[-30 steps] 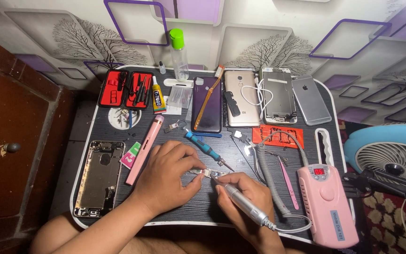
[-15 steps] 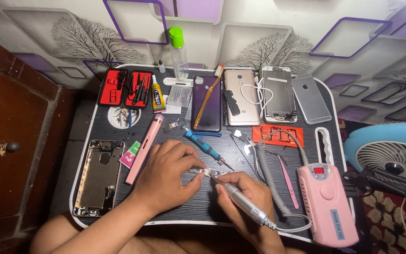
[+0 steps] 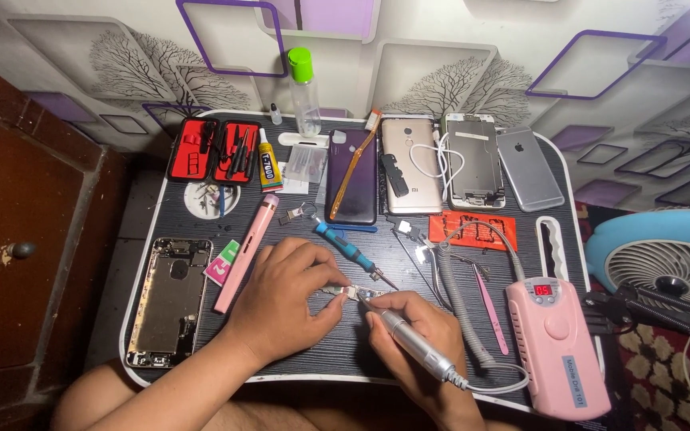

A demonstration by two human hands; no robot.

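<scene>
Head camera, looking down: a person works at a dark, white-edged surface (image 3: 337,363) crowded with phone-repair gear. The left hand (image 3: 285,299) pinches a small metal part (image 3: 343,292) between thumb and fingertips, pressing it down on the surface. The right hand (image 3: 417,339) is wrapped pen-style around a silver rotary handpiece (image 3: 409,345), whose tip meets the small metal part from the right side.

A grey cord runs from the handpiece to a pink drill control box (image 3: 557,347), which sits to the right of the small metal part, its red display lit. Pink tweezers (image 3: 490,307) lie between the right hand and that box. A blue-handled screwdriver (image 3: 349,251) lies just above the small metal part, angled toward it. To the left of the left hand rest a slim pink pen-shaped tool (image 3: 245,251) and, farther left, an opened phone chassis (image 3: 168,302).

Along the far edge, well above the small metal part, lie a red tool case (image 3: 213,150), a glue tube (image 3: 268,166), a clear bottle with a green cap (image 3: 305,92), a dark purple phone back (image 3: 353,177), a gold phone back (image 3: 410,164), a bare phone frame (image 3: 473,160) and a silver phone (image 3: 529,168). A blue fan (image 3: 664,259) stands beyond the surface's right edge.
</scene>
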